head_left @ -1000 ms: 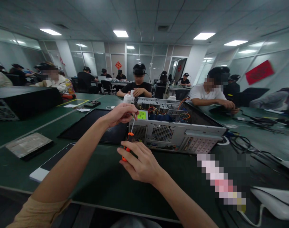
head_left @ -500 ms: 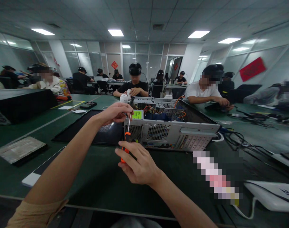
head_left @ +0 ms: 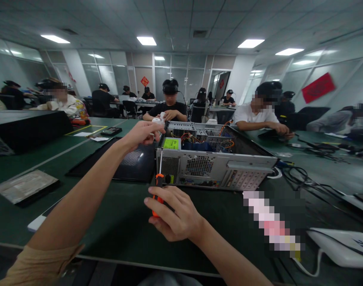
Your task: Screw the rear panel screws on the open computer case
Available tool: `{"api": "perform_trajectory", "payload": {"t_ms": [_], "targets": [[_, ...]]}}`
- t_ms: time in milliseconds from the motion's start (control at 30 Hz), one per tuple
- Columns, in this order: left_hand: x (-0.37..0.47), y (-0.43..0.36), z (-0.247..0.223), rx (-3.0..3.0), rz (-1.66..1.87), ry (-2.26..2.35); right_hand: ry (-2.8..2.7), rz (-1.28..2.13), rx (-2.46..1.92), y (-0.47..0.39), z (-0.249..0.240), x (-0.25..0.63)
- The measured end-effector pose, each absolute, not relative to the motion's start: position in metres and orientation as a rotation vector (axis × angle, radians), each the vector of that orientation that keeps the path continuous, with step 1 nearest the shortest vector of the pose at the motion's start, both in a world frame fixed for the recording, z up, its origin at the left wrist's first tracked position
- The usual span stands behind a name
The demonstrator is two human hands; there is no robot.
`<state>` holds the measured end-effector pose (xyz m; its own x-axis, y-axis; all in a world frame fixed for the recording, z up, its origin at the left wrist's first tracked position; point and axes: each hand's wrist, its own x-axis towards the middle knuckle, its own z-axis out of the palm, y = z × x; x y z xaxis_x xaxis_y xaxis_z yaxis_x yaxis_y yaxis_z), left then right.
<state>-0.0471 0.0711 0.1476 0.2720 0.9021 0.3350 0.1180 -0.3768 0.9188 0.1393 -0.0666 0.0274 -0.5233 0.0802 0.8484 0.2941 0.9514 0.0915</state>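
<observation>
An open computer case lies on its side on the green table, its back panel facing me and wires showing inside. My right hand grips an orange and black screwdriver by the handle, with the shaft pointing up in front of the case's left corner. Above the screwdriver's tip, my left hand is at the case's left edge, fingers curled and the index finger stretched toward the rim. Whether it pinches anything small is too unclear to tell. The green label sits just right of it.
A black side panel lies left of the case. Further left are a flat drive-like box and another black case. Cables and a white device lie right. People sit across the table.
My right hand and the screwdriver have moved down, away from my left hand. My left hand has risen slightly and no longer touches the shaft's tip.
</observation>
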Motion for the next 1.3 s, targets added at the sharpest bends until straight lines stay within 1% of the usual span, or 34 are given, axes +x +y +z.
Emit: {"api": "perform_trajectory", "payload": {"t_ms": [133, 167, 200, 300, 400, 433, 500, 833, 1300], "targets": [[-0.028, 0.093, 0.145, 2.063, 1.360, 1.215, -2.131, -0.301, -0.217, -0.071, 0.026, 0.136], [-0.021, 0.096, 0.144, 2.168, 1.368, 1.299, -2.139, -0.303, -0.213, -0.072, 0.025, 0.135], [-0.014, 0.099, 0.143, 2.279, 1.304, 1.361, -2.145, -0.305, -0.211, -0.072, 0.025, 0.134], [0.003, 0.103, 0.143, 2.531, 0.908, 1.564, -2.144, -0.310, -0.216, -0.071, 0.023, 0.131], [0.015, 0.100, 0.145, 2.544, 0.368, 1.731, -2.146, -0.298, -0.250, -0.069, 0.022, 0.130], [0.017, 0.099, 0.145, 2.522, 0.243, 1.757, -2.143, -0.291, -0.260, -0.069, 0.022, 0.130], [0.019, 0.098, 0.145, 2.501, 0.125, 1.787, -2.140, -0.278, -0.274, -0.068, 0.023, 0.131], [0.016, 0.112, 0.144, 2.570, 0.026, 1.661, -2.148, -0.248, -0.287, -0.066, 0.024, 0.132], [0.016, 0.115, 0.136, 2.628, 0.132, 1.651, -2.177, -0.214, -0.315, -0.062, 0.025, 0.131]]}}
